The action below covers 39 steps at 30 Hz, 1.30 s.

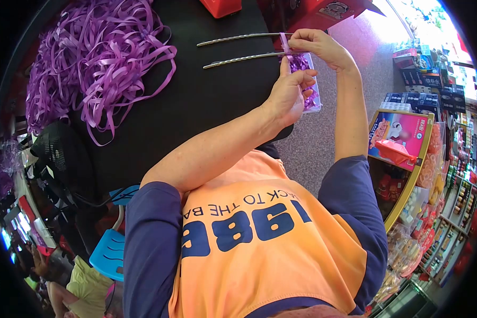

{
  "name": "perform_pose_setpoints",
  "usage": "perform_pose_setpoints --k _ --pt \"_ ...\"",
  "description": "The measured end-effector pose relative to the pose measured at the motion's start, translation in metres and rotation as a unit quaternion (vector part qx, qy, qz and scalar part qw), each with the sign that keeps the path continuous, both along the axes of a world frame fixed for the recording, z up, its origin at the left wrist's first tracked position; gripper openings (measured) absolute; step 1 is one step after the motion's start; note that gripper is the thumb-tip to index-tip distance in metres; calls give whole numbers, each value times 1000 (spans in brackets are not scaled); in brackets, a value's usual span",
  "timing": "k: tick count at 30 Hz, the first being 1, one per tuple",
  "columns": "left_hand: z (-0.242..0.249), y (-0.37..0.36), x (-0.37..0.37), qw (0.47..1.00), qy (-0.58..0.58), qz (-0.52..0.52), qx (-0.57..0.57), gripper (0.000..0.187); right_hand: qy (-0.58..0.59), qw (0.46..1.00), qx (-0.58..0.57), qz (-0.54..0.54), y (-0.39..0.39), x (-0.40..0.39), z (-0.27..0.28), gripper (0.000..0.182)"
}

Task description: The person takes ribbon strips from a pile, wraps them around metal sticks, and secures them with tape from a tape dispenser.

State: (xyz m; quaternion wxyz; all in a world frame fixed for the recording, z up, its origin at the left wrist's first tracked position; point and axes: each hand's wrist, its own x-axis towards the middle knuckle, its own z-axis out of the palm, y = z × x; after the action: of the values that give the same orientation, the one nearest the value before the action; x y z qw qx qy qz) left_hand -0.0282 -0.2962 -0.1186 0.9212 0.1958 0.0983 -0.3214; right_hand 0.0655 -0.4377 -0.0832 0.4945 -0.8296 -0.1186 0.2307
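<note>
Two twisted metal rods point(238, 58) lie parallel, reaching out over the edge of the black table point(196, 100). A purple ribbon strip point(284, 42) spans both rods near their right ends. The closed fingertips of my right hand point(323, 49) pinch at the ribbon by the upper rod. Just below, my left hand point(290, 95) has its thumb raised against the ribbon's lower end at the lower rod, its other fingers apart from the thumb and bent. Behind my left hand is a clear box point(314, 106) with shiny purple pieces, partly hidden by both hands.
A large heap of purple ribbon point(111, 58) covers the table's left part. A red object point(221, 6) sits at its far edge. Blue stool point(111, 254) stands lower left, beside a person point(79, 289). Shelves and a display case point(400, 138) stand right.
</note>
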Motion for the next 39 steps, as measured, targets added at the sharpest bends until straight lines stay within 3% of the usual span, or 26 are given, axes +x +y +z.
perform_pose_setpoints --k 17,25,29,32,34,35,37,39 --pt "1 0 0 1000 -4 4 11 60 -30 999 -23 -26 1 -1 -8 21" --pt "1 0 0 1000 -2 3 6 72 -76 983 -161 -52 8 -4 -5 27" --pt "2 0 0 1000 2 3 7 74 -71 982 -165 -63 5 -6 -9 30" --pt "0 -1 0 1000 8 5 -1 70 -53 989 -135 -38 1 -9 -14 33" --pt "-1 -2 0 1000 -4 3 -5 65 17 986 126 -105 -8 -12 -29 33" --pt "1 -1 0 1000 -4 4 -4 65 17 986 127 -103 -12 -12 -36 33" --pt "4 -1 -1 1000 2 9 -2 62 194 928 254 -195 -19 -14 -53 31" --pt "5 0 -1 1000 9 5 -2 62 233 914 252 -215 -14 -11 -70 31"
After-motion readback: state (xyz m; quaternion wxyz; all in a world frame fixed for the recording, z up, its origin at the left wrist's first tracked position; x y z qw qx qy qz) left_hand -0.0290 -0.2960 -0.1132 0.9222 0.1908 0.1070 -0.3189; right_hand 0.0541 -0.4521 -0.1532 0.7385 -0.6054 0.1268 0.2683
